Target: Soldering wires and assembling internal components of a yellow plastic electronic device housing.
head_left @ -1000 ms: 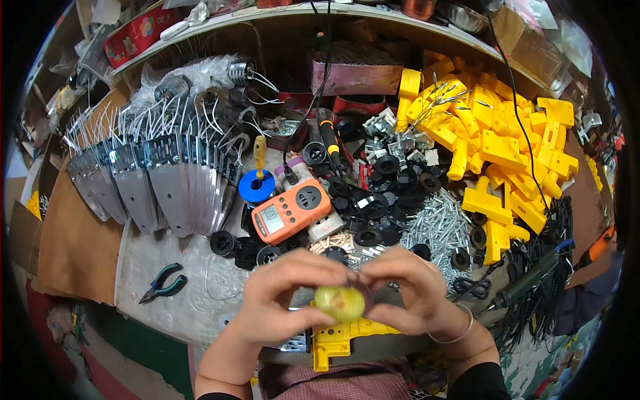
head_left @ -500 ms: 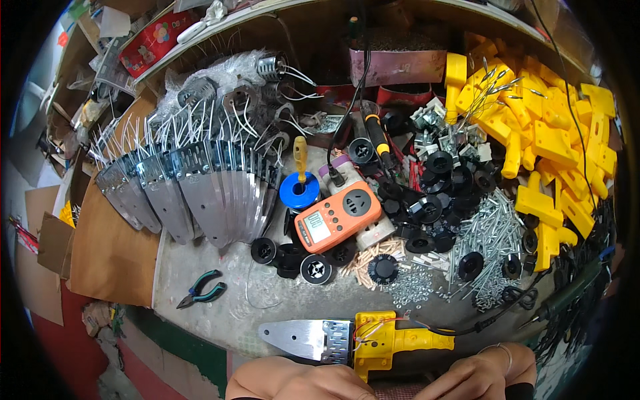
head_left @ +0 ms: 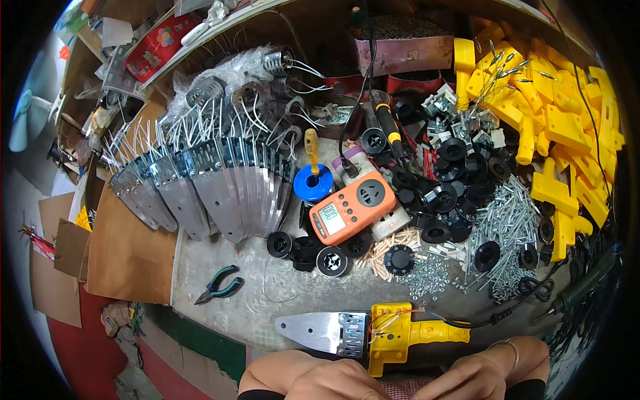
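Below the yellow housing [head_left: 399,348] appear the left hand [head_left: 337,382] and right hand [head_left: 469,379], their grip impossible to tell.

A worn grey workbench [head_left: 320,293] carries a yellow tool housing [head_left: 400,343] with a flat metal plate [head_left: 310,333] along its near edge. Teal-handled pliers [head_left: 211,289] lie toward the left, small nuts [head_left: 420,280] and pale sticks [head_left: 380,257] in the middle, long screws [head_left: 510,220] to the right, and piled yellow housings [head_left: 563,127] at the far right.
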The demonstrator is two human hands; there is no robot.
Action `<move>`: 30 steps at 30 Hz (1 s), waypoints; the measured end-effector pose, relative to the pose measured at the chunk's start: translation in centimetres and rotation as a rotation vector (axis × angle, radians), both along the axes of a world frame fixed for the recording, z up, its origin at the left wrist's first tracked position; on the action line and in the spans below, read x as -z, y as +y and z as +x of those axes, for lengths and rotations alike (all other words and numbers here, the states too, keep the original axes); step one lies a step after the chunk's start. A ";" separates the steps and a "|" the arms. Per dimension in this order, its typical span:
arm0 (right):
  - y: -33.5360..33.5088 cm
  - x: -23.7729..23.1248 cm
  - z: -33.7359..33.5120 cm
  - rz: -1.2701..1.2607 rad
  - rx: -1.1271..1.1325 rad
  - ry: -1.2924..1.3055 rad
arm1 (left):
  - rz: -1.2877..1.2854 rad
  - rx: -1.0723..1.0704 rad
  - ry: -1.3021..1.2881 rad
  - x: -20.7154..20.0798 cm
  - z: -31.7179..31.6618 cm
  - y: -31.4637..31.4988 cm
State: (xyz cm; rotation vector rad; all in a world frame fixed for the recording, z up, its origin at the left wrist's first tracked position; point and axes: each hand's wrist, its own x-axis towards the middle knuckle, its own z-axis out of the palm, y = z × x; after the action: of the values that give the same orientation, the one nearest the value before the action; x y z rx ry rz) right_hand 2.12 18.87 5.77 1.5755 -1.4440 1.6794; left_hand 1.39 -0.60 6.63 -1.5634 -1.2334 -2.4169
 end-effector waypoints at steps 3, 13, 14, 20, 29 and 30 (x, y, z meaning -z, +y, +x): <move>0.2 -0.1 -0.2 0.017 -0.016 0.009 | 0.013 -0.056 0.094 0.6 -0.2 0.2; 0.0 -1.0 -0.1 0.276 0.314 -0.384 | -0.065 -0.049 -0.767 1.2 2.2 0.4; 1.1 -1.0 0.1 0.422 0.470 -0.444 | -0.134 -0.202 -0.672 1.6 1.7 0.4; 0.5 0.4 -3.7 0.386 0.512 -0.493 | -0.325 -0.458 -0.390 4.0 -2.7 0.7; 3.5 -0.1 -5.5 0.390 0.581 -0.286 | -0.471 -0.606 -0.332 4.1 -3.1 1.6; 4.6 -0.7 -6.4 0.380 0.704 -0.234 | -0.460 -0.643 -0.365 4.1 -2.8 1.7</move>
State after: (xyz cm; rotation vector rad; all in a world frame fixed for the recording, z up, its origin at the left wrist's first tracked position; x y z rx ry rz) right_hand -4.33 23.45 6.50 0.8527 -2.2058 1.2323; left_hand -1.41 1.07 2.49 -0.5883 -2.0691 -2.1104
